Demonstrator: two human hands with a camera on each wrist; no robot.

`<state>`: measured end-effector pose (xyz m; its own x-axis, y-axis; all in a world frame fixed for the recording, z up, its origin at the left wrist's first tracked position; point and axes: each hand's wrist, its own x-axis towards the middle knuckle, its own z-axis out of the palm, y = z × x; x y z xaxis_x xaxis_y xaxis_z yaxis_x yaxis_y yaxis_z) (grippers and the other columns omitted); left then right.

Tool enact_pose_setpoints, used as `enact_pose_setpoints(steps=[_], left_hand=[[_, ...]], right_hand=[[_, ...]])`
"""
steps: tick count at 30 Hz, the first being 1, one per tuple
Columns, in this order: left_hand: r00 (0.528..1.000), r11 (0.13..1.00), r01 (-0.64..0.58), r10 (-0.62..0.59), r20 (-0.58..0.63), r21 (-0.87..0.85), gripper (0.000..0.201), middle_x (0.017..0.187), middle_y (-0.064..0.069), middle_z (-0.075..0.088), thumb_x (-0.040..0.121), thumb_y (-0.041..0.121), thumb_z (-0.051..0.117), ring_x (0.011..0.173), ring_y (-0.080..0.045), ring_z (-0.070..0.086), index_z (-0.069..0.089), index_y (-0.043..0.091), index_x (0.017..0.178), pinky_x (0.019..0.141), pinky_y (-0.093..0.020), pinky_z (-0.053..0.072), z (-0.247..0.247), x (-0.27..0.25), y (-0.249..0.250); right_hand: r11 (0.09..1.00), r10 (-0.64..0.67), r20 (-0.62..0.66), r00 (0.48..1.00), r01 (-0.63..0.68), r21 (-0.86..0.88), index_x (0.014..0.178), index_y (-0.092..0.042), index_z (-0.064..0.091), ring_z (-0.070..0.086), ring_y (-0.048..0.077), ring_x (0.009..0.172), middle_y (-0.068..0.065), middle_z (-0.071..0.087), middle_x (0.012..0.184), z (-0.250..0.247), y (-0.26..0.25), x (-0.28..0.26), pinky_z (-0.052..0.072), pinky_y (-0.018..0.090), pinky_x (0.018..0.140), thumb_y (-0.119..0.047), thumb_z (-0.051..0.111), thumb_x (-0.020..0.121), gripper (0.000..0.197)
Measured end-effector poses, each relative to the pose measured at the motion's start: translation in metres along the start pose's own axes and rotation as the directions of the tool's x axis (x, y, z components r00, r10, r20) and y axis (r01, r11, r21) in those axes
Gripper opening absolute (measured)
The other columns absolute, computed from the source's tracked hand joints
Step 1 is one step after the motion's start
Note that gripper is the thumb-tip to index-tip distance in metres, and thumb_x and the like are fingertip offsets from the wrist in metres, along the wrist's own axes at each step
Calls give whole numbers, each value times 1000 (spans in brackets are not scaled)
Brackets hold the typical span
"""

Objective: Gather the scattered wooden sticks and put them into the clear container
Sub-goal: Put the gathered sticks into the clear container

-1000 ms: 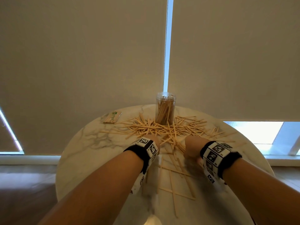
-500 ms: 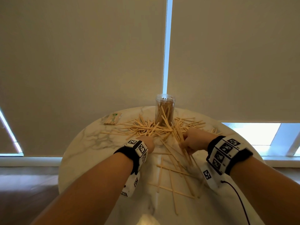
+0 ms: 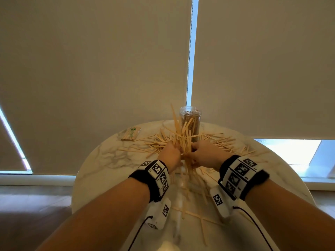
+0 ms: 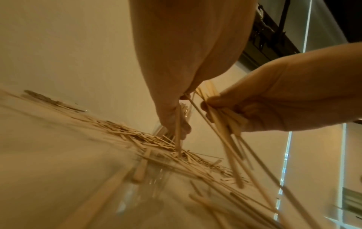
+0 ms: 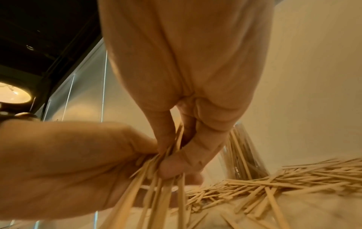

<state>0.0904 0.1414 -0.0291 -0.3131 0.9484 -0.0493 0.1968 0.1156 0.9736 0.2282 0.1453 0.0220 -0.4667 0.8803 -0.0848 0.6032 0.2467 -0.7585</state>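
Both hands, left hand point(image 3: 171, 153) and right hand point(image 3: 204, 153), squeezed tight round one bunch of sticks point(image 3: 183, 134), right before the clear container point(image 3: 190, 122). More loose sticks point(image 3: 223, 144) all over the table point(image 3: 101, 160); small packet point(image 3: 130, 134) off to the left.

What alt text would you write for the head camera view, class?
Both hands, left hand and right hand, grip a splayed bundle of wooden sticks above a round marble table before a clear container; more lie scattered.

Beige roller blinds point(image 3: 90, 69) covered the windows, daylight showing through a narrow gap point(image 3: 193, 51) between them; the round marble bench point(image 3: 101, 160) stood on dark wooden floor point(image 3: 32, 211).
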Motion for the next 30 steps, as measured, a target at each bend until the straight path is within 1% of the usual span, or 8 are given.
enact_pose_setpoints(steps=[2, 7, 12, 16, 18, 21, 25, 30], left_hand=[[999, 999, -43, 44, -30, 27, 46, 109, -4, 67, 83, 52, 32, 100, -29, 65, 57, 28, 114, 87, -51, 55, 4, 8, -7], [1000, 963, -14, 18, 14, -268, 39, 98, -9, 73, 81, 44, 48, 94, -34, 68, 73, 21, 101, 85, -54, 55, 0, 3, 3], [1000, 981, 13, -8, 27, -192, 91, 105, -6, 73, 65, 90, 49, 96, -27, 72, 62, 16, 118, 82, -50, 59, 3, 4, -6], [998, 993, -63, 60, -31, -101, 43, 107, -5, 68, 87, 57, 48, 100, -26, 67, 55, 21, 109, 89, -49, 56, -7, 2, -4], [994, 990, -102, 98, -48, -96, 53, 108, -3, 69, 78, 65, 46, 101, -25, 66, 57, 26, 111, 91, -51, 54, -9, 8, -9], [989, 981, -149, 145, -42, -122, 44, 107, -1, 70, 83, 56, 48, 101, -24, 68, 57, 28, 115, 90, -52, 54, -10, 20, -20], [989, 983, -137, 128, -75, -124, 56, 108, -2, 70, 68, 68, 47, 103, -25, 67, 56, 34, 112, 91, -53, 54, -6, 28, -22], [988, 974, -84, 54, -145, -211, 34, 102, -2, 70, 72, 69, 50, 95, -27, 70, 58, 46, 95, 85, -53, 56, -6, 20, -10]], right_hand=[[1000, -19, -12, 1000, 19, -25, 93, -7, 72, 75, 19, 74, 9, 76, 85, 6, -3, 4, 63, 33, 73, -11, 58, 97, 15], [999, -36, -68, 997, 37, 14, 87, -6, 75, 76, 20, 73, 9, 77, 80, 11, -5, 11, 64, 36, 74, -8, 62, 92, 14], [997, -46, -87, 995, 41, -65, 89, -3, 75, 76, 20, 70, 10, 76, 77, 17, -6, 19, 64, 37, 72, -7, 62, 91, 14], [982, -80, -33, 996, 73, -172, 99, -5, 72, 74, 19, 73, 10, 75, 84, 24, -11, 18, 62, 30, 69, -13, 58, 96, 17], [959, -130, -32, 991, 118, -258, 102, -8, 70, 69, 16, 69, 7, 74, 84, 27, -12, 14, 54, 24, 60, -18, 58, 97, 17], [954, -182, -125, 975, 144, -261, 91, -14, 73, 67, 14, 72, 1, 73, 79, 27, -11, 13, 54, 28, 65, -22, 68, 90, 9], [952, -203, -172, 964, 153, -265, 82, -23, 66, 60, 10, 72, -6, 66, 76, 26, -13, 11, 35, 13, 53, -18, 74, 85, 10], [957, -220, -302, 927, 144, -253, 88, -19, 58, 59, 13, 76, -4, 66, 86, 20, -11, 9, 41, 19, 57, -17, 76, 84, 19]])
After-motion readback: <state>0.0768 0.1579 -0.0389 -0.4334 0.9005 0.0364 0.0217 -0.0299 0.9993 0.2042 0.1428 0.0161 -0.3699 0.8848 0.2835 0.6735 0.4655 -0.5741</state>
